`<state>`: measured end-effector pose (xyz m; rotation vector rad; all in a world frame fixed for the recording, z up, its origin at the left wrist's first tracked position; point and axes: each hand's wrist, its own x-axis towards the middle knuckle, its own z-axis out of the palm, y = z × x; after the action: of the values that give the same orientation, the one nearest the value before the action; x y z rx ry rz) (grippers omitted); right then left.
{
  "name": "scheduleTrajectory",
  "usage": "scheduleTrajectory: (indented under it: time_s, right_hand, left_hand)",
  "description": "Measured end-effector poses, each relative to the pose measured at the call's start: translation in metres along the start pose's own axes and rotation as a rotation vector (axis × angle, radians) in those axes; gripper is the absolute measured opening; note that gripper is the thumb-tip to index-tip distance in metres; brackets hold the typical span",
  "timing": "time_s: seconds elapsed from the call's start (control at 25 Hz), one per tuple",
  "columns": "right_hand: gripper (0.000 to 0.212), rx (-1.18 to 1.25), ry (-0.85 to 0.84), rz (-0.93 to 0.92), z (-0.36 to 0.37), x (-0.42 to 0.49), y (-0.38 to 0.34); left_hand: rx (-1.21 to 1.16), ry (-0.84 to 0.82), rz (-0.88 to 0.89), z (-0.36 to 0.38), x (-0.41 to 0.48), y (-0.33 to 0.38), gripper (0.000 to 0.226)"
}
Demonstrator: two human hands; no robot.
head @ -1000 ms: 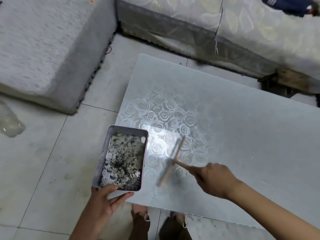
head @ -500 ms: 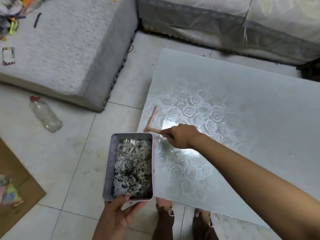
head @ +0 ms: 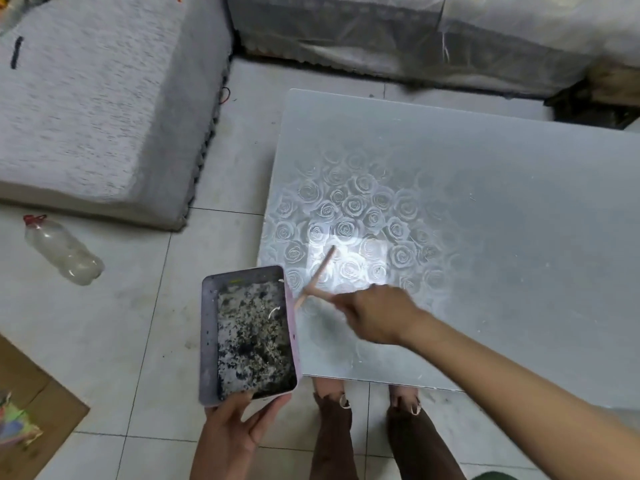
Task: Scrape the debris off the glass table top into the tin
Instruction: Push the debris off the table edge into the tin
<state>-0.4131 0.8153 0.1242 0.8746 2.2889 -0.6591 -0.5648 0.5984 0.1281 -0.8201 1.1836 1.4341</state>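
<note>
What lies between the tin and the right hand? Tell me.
The wooden scraper that the right hand grips, its crossbar over the glass table top, close to the tin; head view.

A: What does the worktop (head: 502, 202) show?
B: Frosted glass with a rose pattern, and pale flecks (head: 356, 355) scattered near its front edge.
A: And the floor (head: 121, 323)?
B: Grey tiles. A plastic bottle (head: 62, 251) lies on its side at left, with cardboard (head: 41, 410) in the near-left corner.

- Left hand (head: 232, 431) and right hand (head: 377, 317) are bare, wrists uncovered.
- Brown trousers (head: 426, 441) below the right hand, hems frayed with pale threads.
- Sliver of green cloth (head: 493, 476) shows beneath the right forearm (head: 519, 386).
</note>
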Motion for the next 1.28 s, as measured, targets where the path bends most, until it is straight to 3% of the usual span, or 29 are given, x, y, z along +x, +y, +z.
scheduleTrajectory:
  time_s: [0.12,0.28,0.44,0.52,0.6,0.72,0.8,0.92,1.08,1.28]
  right_hand:
    - [0.067,0.002,0.023,0.009,0.027,-0.004,-0.001]
    - [0.076,0.028,-0.019,0.172,0.067,-0.08,0.069]
    - [0.057,0.1,-0.07,0.218,0.072,-0.134,0.119]
    - [0.042,0.26,0.017,0.235,0.069,-0.148,0.146]
    - [0.042,0.415,0.118,0.326,0.067,-0.162,0.189]
    - [0.047,0.426,0.115,0.495,0.077,-0.194,0.261]
    - [0.039,0.401,0.073,0.567,0.098,-0.227,0.304]
    - [0.027,0.405,0.026,0.581,0.129,-0.265,0.352]
    - [0.013,0.338,0.012,0.536,0.171,-0.318,0.419]
    - [0.011,0.276,-0.037,0.599,0.243,-0.408,0.511]
  left_hand:
    - [0.038,-0.008,-0.048,0.009,0.004,-0.01,0.074]
    - [0.112,-0.032,-0.02,0.027,-0.003,-0.025,0.059]
    - [0.206,-0.083,-0.036,0.042,-0.007,-0.048,0.077]
    - [0.253,-0.135,-0.034,0.052,-0.006,-0.065,0.079]
    - [0.311,-0.143,-0.025,0.061,-0.001,-0.086,0.079]
    - [0.343,-0.123,-0.068,0.078,-0.002,-0.117,0.048]
    - [0.352,-0.125,-0.102,0.09,-0.002,-0.146,0.023]
    - [0.354,-0.146,-0.126,0.106,-0.003,-0.186,0.005]
    - [0.326,-0.157,-0.181,0.131,-0.002,-0.252,0.027]
    - [0.329,-0.134,-0.268,0.17,0.01,-0.347,0.016]
